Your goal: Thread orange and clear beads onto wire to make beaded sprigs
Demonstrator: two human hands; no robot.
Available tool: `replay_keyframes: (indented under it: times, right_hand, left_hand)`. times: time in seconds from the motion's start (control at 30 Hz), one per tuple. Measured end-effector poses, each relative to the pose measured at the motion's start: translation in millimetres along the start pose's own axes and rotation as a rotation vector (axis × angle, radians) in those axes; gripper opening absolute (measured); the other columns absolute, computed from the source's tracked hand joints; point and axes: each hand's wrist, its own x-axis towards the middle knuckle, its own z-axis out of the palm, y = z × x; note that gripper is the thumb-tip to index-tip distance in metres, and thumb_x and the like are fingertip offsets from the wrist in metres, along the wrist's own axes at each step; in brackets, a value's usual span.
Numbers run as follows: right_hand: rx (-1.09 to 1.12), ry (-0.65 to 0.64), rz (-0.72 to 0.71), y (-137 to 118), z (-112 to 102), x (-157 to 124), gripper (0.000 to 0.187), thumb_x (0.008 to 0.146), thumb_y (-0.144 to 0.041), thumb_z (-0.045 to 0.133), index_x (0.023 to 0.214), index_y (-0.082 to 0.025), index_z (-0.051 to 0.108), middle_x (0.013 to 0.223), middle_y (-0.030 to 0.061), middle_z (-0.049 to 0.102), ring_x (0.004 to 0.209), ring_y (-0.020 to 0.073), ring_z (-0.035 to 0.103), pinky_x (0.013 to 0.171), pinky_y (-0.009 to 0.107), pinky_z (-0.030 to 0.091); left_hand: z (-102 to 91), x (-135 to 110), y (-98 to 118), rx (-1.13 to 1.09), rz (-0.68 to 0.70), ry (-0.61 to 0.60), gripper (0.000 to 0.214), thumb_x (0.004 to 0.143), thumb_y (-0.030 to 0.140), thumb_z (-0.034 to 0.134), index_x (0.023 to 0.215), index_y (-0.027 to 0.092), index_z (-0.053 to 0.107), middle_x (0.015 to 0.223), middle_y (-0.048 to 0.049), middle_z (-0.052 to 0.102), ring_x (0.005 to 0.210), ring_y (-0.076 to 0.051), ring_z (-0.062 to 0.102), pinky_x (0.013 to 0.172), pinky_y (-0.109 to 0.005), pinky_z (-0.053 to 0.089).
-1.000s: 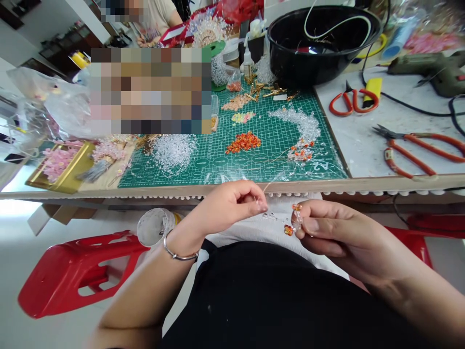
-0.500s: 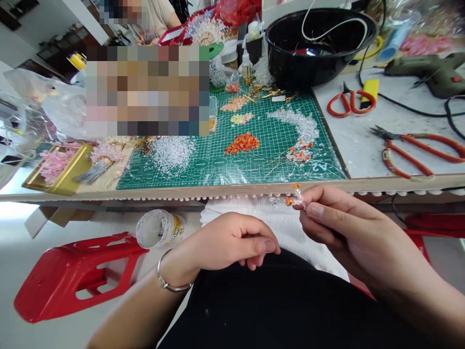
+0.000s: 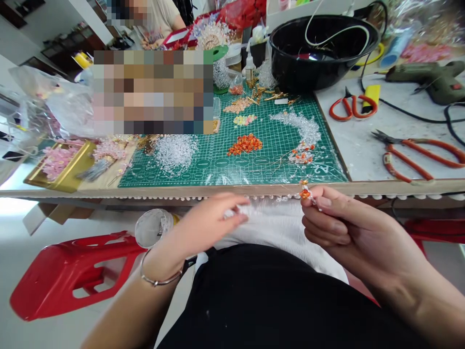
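Between thumb and forefinger, my right hand (image 3: pixel 348 223) pinches a small beaded sprig (image 3: pixel 305 193) of orange and clear beads, just in front of the table edge. My left hand (image 3: pixel 214 218), slightly blurred and wearing a silver bangle, hovers over the lap cloth (image 3: pixel 269 225) with thumb and fingers apart, holding nothing visible. Beyond the hands, orange beads (image 3: pixel 245 144) lie heaped on the green cutting mat (image 3: pixel 214 175). Clear beads (image 3: pixel 176 152) form a pile to their left. On the right, a curved cluster of clear bead sprays (image 3: pixel 301 127) ends in orange beads.
Red-handled pliers (image 3: pixel 417 150), red-handled cutters (image 3: pixel 352 106) and a glue gun (image 3: pixel 428 80) lie at the right. A black basin (image 3: pixel 319 58) stands behind the mat. At left are a gold tray (image 3: pixel 61 167), a red stool (image 3: pixel 72 276) and a white tub (image 3: pixel 154 228). Another person (image 3: pixel 160 19) sits opposite.
My left hand has moved left and up, its thumb and fingers spreading apart. My right hand keeps its pinch, and the beaded sprig has turned and risen slightly.
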Motion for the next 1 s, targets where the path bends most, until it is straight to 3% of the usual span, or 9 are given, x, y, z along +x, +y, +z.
replay_keyframes:
  times: [0.1, 0.17, 0.37, 0.5, 0.6, 0.67, 0.77, 0.87, 1.0]
  right_hand:
    - [-0.004, -0.023, 0.017, 1, 1, 1, 0.012, 0.091, -0.027, 0.066, 0.085, -0.018, 0.072, 0.054, -0.0085, 0.026, 0.046, 0.0055, 0.015, 0.043, 0.021, 0.018]
    - [-0.01, -0.036, 0.028, 2, 2, 1, 0.011, 0.089, -0.027, 0.069, 0.085, -0.018, 0.072, 0.053, -0.0086, 0.027, 0.046, 0.0054, 0.015, 0.043, 0.021, 0.018]
    - [-0.091, -0.07, 0.099, 5, -1, -4, 0.012, 0.085, -0.032, 0.075, 0.086, -0.02, 0.076, 0.049, -0.0082, 0.031, 0.045, 0.0051, 0.02, 0.047, 0.024, 0.017]
    - [-0.181, -0.073, 0.151, 5, -4, -6, 0.013, 0.08, -0.033, 0.078, 0.084, -0.021, 0.077, 0.049, -0.0072, 0.035, 0.047, 0.005, 0.023, 0.049, 0.025, 0.013]
    - [-0.193, -0.053, 0.166, 4, -5, -6, 0.014, 0.08, -0.035, 0.079, 0.083, -0.021, 0.077, 0.048, -0.0073, 0.034, 0.047, 0.0055, 0.023, 0.048, 0.025, 0.013]
    - [-0.179, -0.039, 0.182, 3, -6, -6, 0.015, 0.081, -0.036, 0.078, 0.084, -0.021, 0.076, 0.048, -0.0079, 0.03, 0.048, 0.0061, 0.022, 0.048, 0.024, 0.013]
    - [-0.169, -0.034, 0.196, 4, -7, -5, 0.016, 0.083, -0.036, 0.076, 0.085, -0.02, 0.075, 0.049, -0.0083, 0.028, 0.048, 0.0059, 0.02, 0.048, 0.023, 0.013]
    - [-0.187, -0.046, 0.188, 5, -8, -4, 0.016, 0.083, -0.034, 0.077, 0.084, -0.019, 0.074, 0.052, -0.0076, 0.032, 0.048, 0.005, 0.02, 0.047, 0.022, 0.012]
    - [-0.203, -0.031, 0.169, 6, -8, -6, 0.016, 0.086, -0.036, 0.075, 0.087, -0.02, 0.073, 0.052, -0.0081, 0.031, 0.05, 0.0066, 0.021, 0.048, 0.022, 0.013]
  left_hand:
    - [-14.5, -5, 10, -0.149, 0.04, 0.373, 0.028, 0.096, 0.029, 0.056, 0.121, 0.025, 0.069, 0.117, -0.0048, 0.072, 0.087, -0.015, 0.064, 0.069, -0.025, 0.049]
    - [-15.4, -3, 16, -0.291, 0.057, 0.366, 0.026, 0.096, 0.02, 0.053, 0.114, 0.023, 0.071, 0.107, -0.0039, 0.074, 0.07, -0.01, 0.059, 0.058, -0.021, 0.045]
    - [7.8, 24, 26, -0.649, -0.01, -0.27, 0.013, 0.09, 0.02, 0.062, 0.099, 0.015, 0.071, 0.096, -0.0075, 0.073, 0.071, -0.011, 0.064, 0.046, -0.016, 0.041]
    - [16.9, 30, 28, -0.861, 0.001, -0.483, 0.013, 0.093, 0.028, 0.063, 0.092, 0.015, 0.065, 0.094, -0.0084, 0.07, 0.073, -0.012, 0.068, 0.04, -0.016, 0.035]
    - [14.2, 25, 25, -0.778, 0.021, -0.35, 0.007, 0.092, 0.016, 0.059, 0.093, 0.016, 0.066, 0.093, -0.0064, 0.07, 0.082, -0.012, 0.069, 0.045, -0.015, 0.037]
    - [9.6, 20, 22, -0.709, 0.089, -0.212, 0.017, 0.088, 0.007, 0.058, 0.098, 0.018, 0.067, 0.095, -0.0045, 0.069, 0.091, -0.013, 0.068, 0.06, -0.017, 0.045]
    - [2.3, 13, 21, -0.685, 0.193, -0.175, 0.018, 0.084, 0.013, 0.071, 0.101, 0.019, 0.069, 0.098, -0.0029, 0.067, 0.091, -0.013, 0.064, 0.077, -0.023, 0.049]
    - [-2.1, 9, 28, -0.536, 0.218, -0.175, 0.01, 0.082, 0.021, 0.078, 0.088, 0.018, 0.071, 0.086, -0.0006, 0.063, 0.074, -0.01, 0.056, 0.066, -0.023, 0.045]
    - [-1.8, 1, 47, -0.254, 0.279, -0.12, 0.009, 0.087, 0.022, 0.072, 0.08, 0.018, 0.071, 0.077, 0.0005, 0.063, 0.071, -0.01, 0.056, 0.064, -0.023, 0.043]
